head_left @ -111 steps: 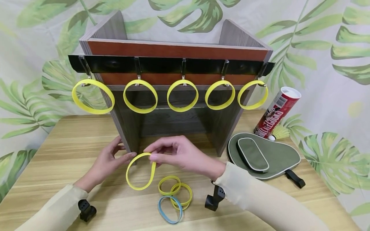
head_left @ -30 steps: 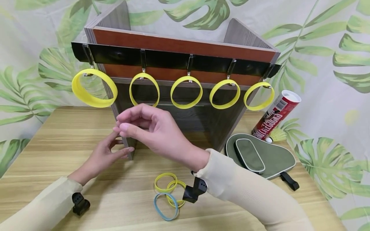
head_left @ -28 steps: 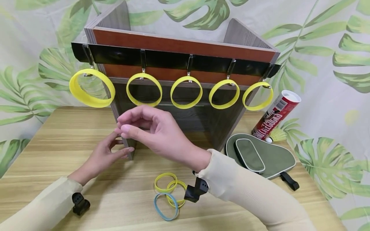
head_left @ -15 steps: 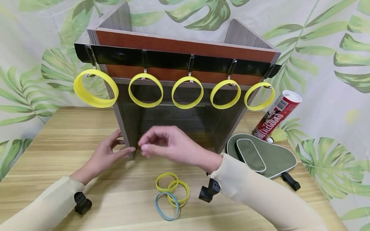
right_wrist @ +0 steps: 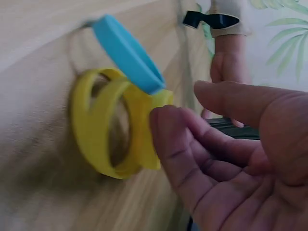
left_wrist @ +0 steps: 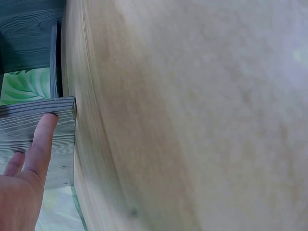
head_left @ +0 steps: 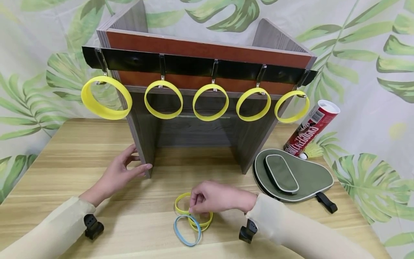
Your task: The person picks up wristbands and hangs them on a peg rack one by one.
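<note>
In the head view, my left hand (head_left: 121, 171) touches the front side panel (head_left: 137, 147) of a grey wooden shelf unit, its thumb at the front edge. The left wrist view shows its fingers (left_wrist: 41, 144) fairly straight against that panel. Low over the table, my right hand (head_left: 215, 197) is at a few loose yellow wristbands (head_left: 181, 202), covering part of them. In the right wrist view, its thumb and forefinger are apart, the forefinger beside a yellow wristband (right_wrist: 89, 125). A blue wristband (head_left: 181, 235) overlaps the yellow ones.
Several yellow wristbands (head_left: 210, 118) hang singly or layered from hooks on a black strip (head_left: 187, 66) along the shelf's front. To the right lie a green paddle case (head_left: 310, 176), a red shuttlecock tube (head_left: 308, 129) and a yellow shuttlecock (head_left: 312, 151).
A yellow wristband held earlier by my right hand is gone from it; the leftmost hanging ring looks thicker. That hand has come down to the loose wristbands. My left hand stays at the panel.
</note>
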The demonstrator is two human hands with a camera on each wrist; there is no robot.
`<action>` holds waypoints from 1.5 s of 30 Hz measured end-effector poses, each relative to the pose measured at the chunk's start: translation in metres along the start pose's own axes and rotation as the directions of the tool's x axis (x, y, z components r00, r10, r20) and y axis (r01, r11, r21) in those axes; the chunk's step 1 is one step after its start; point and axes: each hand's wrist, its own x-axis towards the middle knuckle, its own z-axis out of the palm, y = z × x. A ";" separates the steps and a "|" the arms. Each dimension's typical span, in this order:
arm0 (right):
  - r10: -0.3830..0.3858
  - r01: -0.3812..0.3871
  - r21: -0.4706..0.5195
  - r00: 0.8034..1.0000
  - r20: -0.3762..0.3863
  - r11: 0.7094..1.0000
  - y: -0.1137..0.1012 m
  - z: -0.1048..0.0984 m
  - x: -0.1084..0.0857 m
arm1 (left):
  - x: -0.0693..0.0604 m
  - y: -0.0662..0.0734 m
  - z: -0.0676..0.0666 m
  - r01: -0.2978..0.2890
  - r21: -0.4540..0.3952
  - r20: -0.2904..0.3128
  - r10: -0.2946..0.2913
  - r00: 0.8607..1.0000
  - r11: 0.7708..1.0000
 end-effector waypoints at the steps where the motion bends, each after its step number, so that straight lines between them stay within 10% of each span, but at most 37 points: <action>1: 0.009 -0.009 -0.007 1.000 0.004 1.000 0.001 0.002 -0.001 | 0.000 0.000 0.000 0.000 0.004 -0.001 0.000 1.000 1.000; 23: -0.022 0.021 -0.209 1.000 -0.002 0.978 0.003 0.018 -0.006 | -0.001 0.001 0.000 0.015 -0.001 -0.003 -0.015 1.000 1.000; 35: -0.038 0.036 0.072 0.999 0.026 0.997 0.006 0.006 -0.008 | 0.000 0.001 -0.001 -0.001 -0.002 -0.002 0.001 1.000 1.000; 45: -0.204 0.234 0.328 0.971 -0.124 0.915 -0.015 -0.013 -0.006 | 0.001 0.001 0.000 -0.004 0.001 -0.001 0.004 1.000 1.000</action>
